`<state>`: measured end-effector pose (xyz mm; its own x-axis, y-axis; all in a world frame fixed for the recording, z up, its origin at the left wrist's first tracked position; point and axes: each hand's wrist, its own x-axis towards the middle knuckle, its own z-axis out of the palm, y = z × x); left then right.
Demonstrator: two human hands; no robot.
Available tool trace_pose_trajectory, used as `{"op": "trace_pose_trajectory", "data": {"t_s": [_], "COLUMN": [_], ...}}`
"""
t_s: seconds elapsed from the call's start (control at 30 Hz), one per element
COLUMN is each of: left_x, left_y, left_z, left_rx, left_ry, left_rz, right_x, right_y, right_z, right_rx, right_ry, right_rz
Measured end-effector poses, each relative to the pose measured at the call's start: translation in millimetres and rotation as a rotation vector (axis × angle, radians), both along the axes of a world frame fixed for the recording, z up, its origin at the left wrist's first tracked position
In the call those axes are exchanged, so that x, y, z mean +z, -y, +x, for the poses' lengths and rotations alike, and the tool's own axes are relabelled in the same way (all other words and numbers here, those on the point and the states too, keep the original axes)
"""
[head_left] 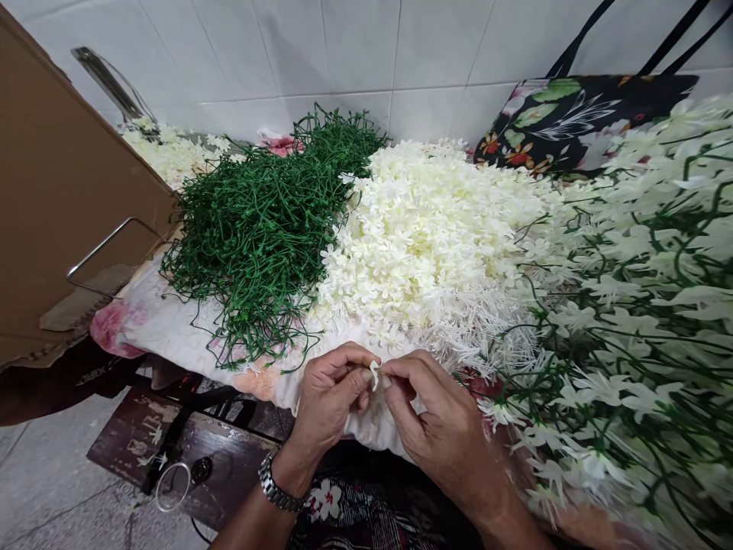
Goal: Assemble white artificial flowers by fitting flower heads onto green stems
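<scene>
Near the cloth's front edge, a small white artificial flower (374,375) is held between my two hands. My left hand (335,393) is closed, with thumb and forefinger pinching it. From the other side, the thumb and forefinger of my right hand (438,416) are drawn together at the flower's edge. Just beyond my hands lies a big heap of loose cream-white flower heads (429,229). Left of it is a tangled pile of green plastic stems (257,221). Thin white stamen-like pieces (481,325) lie in front of the flower heads.
Assembled white flower sprays (624,367) fill the right side. A floral black bag (573,126) leans at the tiled wall (355,46). On the left stands a cardboard box (69,191) by a metal handle (106,248). A dark wooden bench (223,466) is below the patterned cloth (172,321).
</scene>
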<state>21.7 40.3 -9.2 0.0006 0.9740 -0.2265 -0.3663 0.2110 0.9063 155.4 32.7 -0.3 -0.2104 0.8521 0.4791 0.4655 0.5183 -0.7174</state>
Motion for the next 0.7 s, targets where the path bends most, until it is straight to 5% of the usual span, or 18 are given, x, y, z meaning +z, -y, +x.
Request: {"op": "trace_pose_trajectory", "data": {"t_s": [0.4, 0.7], "left_x": [-13.0, 5.1], "left_y": [12, 15], "left_z": [-10, -22], "left_rx": [-0.031, -0.025], "left_ry": [-0.118, -0.29], "left_rz": [0.225, 0.319], "right_x": [3.3, 10.6], "right_y": [12, 19], "right_z": [-19, -31], "right_rx": [-0.143, -0.056], "right_ry": [0.072, 0.094], "right_rz": [0.143, 0.107]}}
